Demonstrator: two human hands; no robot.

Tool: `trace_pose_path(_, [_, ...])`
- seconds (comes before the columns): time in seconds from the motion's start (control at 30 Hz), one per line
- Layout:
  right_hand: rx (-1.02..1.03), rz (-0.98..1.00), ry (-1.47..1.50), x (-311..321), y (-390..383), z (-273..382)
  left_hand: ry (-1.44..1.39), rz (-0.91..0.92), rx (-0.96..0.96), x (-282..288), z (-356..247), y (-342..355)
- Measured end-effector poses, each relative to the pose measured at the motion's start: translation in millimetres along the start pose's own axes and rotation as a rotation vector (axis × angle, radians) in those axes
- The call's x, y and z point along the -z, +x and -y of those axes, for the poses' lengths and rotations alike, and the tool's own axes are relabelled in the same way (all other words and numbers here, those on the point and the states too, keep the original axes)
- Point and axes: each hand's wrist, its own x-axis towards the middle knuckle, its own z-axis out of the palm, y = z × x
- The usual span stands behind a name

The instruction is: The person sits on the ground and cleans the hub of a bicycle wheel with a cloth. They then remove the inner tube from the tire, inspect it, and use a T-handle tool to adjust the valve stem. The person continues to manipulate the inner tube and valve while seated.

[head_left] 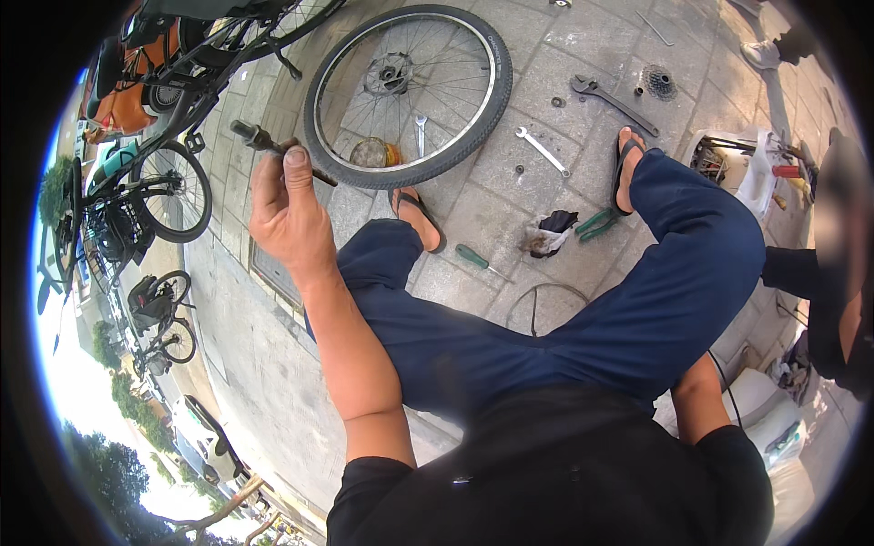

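In my left hand (293,205), raised to the left of the wheel, is a dark greasy wheel axle (255,136). Thumb and fingers close round its middle; its thicker end points to the upper left, and its thin end sticks out toward the tyre. A bicycle wheel (499,100) with a black tyre lies flat on the paving. Inside its rim are a round tin (370,153) and a small spanner (421,135). Of my right arm only the part by my right thigh shows; the hand itself is hidden.
On the paving lie a combination spanner (543,152), an adjustable wrench (614,106), a cassette (659,83), a green-handled screwdriver (475,257), green-handled pliers (596,224) and a dirty rag (550,234). A tool box (719,164) stands right; parked bicycles (173,191) stand left. Another person (833,273) is at right.
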Motion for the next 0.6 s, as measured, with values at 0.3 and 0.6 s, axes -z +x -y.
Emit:
trace_pose_path(0.3, [0.022, -0.132, 0.444, 20, -58, -59, -0.050, -0.145, 0.102, 42, -5, -19])
trace_pose_path(0.6, [-0.336, -0.023, 0.717, -16, -205, -204, 0.079, -0.142, 0.036, 55, -5, -25])
